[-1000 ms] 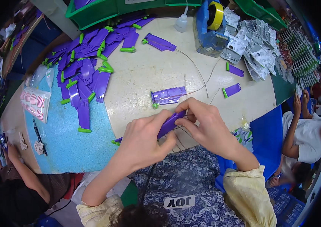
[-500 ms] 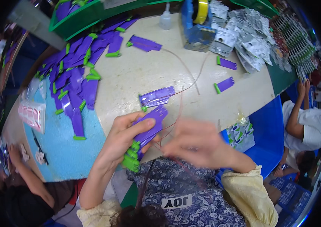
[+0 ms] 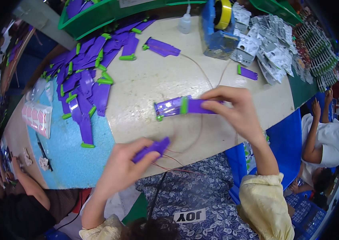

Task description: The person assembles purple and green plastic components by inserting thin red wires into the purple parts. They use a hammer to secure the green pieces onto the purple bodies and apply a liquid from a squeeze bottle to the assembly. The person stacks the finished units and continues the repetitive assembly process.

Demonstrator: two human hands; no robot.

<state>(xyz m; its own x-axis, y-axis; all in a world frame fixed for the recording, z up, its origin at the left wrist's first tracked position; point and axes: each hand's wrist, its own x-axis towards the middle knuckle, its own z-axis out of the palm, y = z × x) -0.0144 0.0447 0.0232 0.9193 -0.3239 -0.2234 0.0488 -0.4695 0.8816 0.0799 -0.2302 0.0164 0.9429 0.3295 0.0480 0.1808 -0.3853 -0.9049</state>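
left hand [image 3: 124,163] gripping purple part [image 3: 158,146]; right hand [image 3: 236,110] holding green-ended purple strip [image 3: 197,106] over pale tabletop [image 3: 135,94]

A dark blue cloth garment [image 3: 201,182] with a pale leaf print fills the lower centre of the frame, carrying a white rectangular label [image 3: 182,216] with black lettering. A thin black cord [image 3: 156,196] crosses it. Pale yellow fabric sleeves [image 3: 266,202] end near the elbows; left hand [image 3: 126,164] and right hand [image 3: 235,110] are bare.

Head-worn fisheye, left one of a side-by-side pair, upright and unmirrored, looking steeply down and outward over the worktable [image 3: 133,86] from above its near edge, close enough that left hand [image 3: 124,163] and right hand [image 3: 236,110] fall mid-frame, wide rim bending in co-workers [image 3: 324,142] at both sides.
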